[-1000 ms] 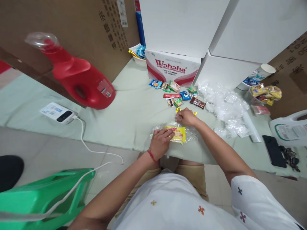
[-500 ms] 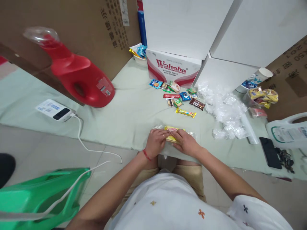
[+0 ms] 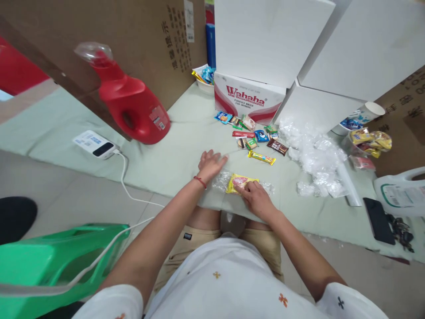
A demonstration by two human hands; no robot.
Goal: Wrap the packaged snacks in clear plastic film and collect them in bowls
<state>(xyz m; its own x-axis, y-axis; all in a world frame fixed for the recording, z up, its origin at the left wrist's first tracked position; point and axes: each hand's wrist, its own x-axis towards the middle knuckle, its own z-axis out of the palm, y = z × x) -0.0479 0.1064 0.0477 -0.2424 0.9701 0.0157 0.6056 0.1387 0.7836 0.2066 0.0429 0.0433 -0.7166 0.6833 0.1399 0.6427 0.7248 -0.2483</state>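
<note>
A yellow snack packet (image 3: 241,180) with a pink print lies near the table's front edge, on crinkled clear plastic wrap (image 3: 221,180) that shows at both its ends. My right hand (image 3: 257,200) grips the packet's right part, thumb and forefinger over its face and the other fingers curled. Off to the upper left, my left hand (image 3: 211,165) hovers over the cloth, slightly blurred, holding nothing, its fingers apart. Beyond them lie several small wrapped snacks, among them a yellow bar (image 3: 261,157), a brown cocoa packet (image 3: 278,146) and a red bar (image 3: 243,134).
To the right are a heap of clear plastic (image 3: 312,155), a black phone (image 3: 379,220) and keys (image 3: 401,232). A red jug (image 3: 133,110) and a white device (image 3: 94,144) with a cable stand left. White boxes (image 3: 259,40) rise behind the snacks; a green stool (image 3: 66,261) is below left.
My left hand has let go of the yellow packet and moved up and left, its fingers spreading. My right hand stays at the packet. The view has shifted slightly.
</note>
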